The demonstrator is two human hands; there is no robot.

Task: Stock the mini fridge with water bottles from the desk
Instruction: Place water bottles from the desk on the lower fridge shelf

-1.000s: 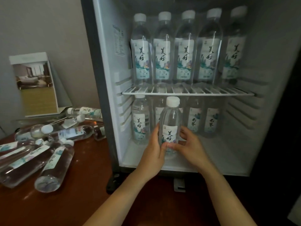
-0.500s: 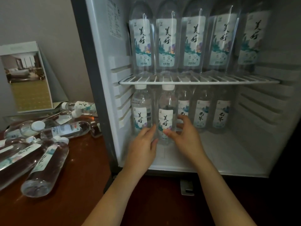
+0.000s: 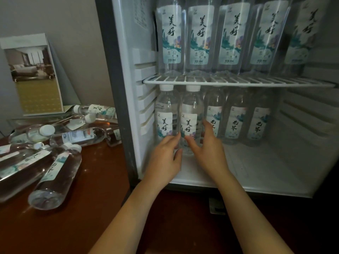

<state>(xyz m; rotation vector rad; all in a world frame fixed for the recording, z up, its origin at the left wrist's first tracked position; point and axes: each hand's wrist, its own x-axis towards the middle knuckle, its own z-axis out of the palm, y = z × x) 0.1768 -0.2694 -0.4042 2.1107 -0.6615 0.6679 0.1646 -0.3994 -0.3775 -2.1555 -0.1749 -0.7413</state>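
A clear plastic water bottle (image 3: 190,123) with a white cap and pale label stands upright on the floor of the open white mini fridge (image 3: 124,107). It is second from the left wall, just under the white wire shelf (image 3: 238,82) and touching its neighbour. The right hand (image 3: 209,151) holds it low, with the thumb in front and the fingers curled round its right side. The left hand (image 3: 165,158) lays nearly straight fingers against its lower left side. Five taller bottles line the shelf above. More bottles (image 3: 55,173) lie on their sides near the left edge of the reddish-brown wooden counter (image 3: 91,208).
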